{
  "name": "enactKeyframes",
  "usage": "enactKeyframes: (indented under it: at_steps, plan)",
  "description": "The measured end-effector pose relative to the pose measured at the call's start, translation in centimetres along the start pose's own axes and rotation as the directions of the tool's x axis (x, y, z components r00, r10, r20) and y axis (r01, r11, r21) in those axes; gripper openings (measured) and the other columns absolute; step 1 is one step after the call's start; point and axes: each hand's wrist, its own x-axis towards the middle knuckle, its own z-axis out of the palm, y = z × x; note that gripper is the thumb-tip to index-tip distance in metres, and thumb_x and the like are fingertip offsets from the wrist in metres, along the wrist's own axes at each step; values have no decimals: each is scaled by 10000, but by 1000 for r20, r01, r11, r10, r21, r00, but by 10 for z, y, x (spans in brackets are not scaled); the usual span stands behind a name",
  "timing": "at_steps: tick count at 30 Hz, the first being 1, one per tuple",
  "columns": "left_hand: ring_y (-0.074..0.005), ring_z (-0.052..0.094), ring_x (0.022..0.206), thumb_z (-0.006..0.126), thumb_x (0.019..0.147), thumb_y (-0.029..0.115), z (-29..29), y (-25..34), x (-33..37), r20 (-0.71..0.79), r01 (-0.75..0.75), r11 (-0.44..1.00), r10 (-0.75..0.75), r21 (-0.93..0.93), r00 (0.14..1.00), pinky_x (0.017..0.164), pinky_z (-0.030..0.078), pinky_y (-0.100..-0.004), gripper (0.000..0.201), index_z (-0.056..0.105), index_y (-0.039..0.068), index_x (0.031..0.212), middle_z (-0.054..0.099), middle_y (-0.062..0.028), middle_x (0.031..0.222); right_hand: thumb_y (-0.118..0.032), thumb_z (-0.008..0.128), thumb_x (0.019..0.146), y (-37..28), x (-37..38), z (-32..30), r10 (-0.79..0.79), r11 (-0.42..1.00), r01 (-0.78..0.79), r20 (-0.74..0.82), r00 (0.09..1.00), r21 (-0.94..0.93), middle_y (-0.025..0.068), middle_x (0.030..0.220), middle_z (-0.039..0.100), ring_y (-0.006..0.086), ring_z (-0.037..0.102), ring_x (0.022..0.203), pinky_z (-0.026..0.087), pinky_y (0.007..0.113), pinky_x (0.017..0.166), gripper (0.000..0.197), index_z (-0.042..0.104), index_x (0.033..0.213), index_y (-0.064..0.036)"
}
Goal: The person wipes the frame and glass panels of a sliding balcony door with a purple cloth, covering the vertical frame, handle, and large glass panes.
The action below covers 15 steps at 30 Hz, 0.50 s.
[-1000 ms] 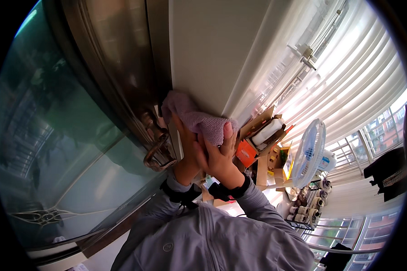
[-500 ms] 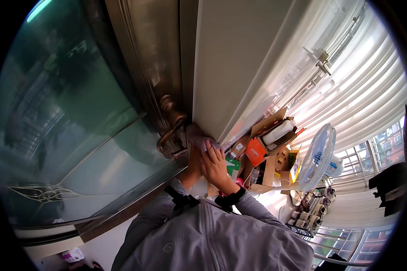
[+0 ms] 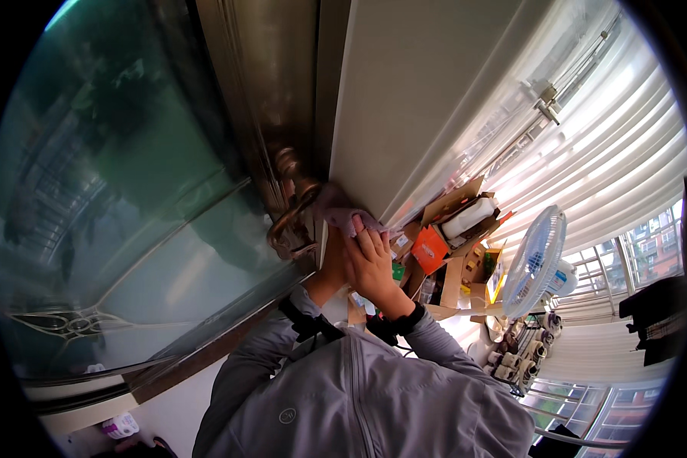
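A dull purple cloth [image 3: 342,204] is against the lower part of a pale upright panel [image 3: 404,99], just right of a bronze door handle [image 3: 290,221]. My right hand [image 3: 371,267] lies over the cloth's near edge, its fingers long, slightly bent and pressing the cloth. Beside and partly behind it, my left hand [image 3: 328,269] reaches up to the cloth from the left. Its fingers are hidden by the cloth and the right hand. Grey sleeves with black bands at the wrists cover both forearms.
A glass door [image 3: 168,252] with a dark frame fills the left. To the right are open cardboard boxes [image 3: 466,278] holding assorted goods, a white fan [image 3: 538,259], a rack of shoes [image 3: 523,351] and pale curtains [image 3: 588,175] by barred windows.
Both hands and the cloth have shifted slightly up and to the right in view, and more of the cloth shows above the fingers. The door handle appears a little higher too.
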Motion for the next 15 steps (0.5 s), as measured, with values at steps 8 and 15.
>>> enactKeyframes:
  at_steps: [8,15]
  plan:
    - [-492,256,1177,496,825,290,19,-35,-62,123,89,991,-101,105,987,1009,173,-546,558,311,-9,1258,285,-308,1251,-145,531,709,-2,-30,28,61,998,-59,306,950,-15,123,1346,365,260,384,1196,302,370,984,482,494,1168,-5]
    - [-504,229,1195,500,827,284,57,-58,-108,214,174,978,-196,118,957,1015,164,-544,581,284,-13,1277,246,-314,1286,-121,493,786,0,-51,55,109,988,-140,367,924,61,158,1339,347,289,346,1231,237,382,1034,418,473,1167,48]
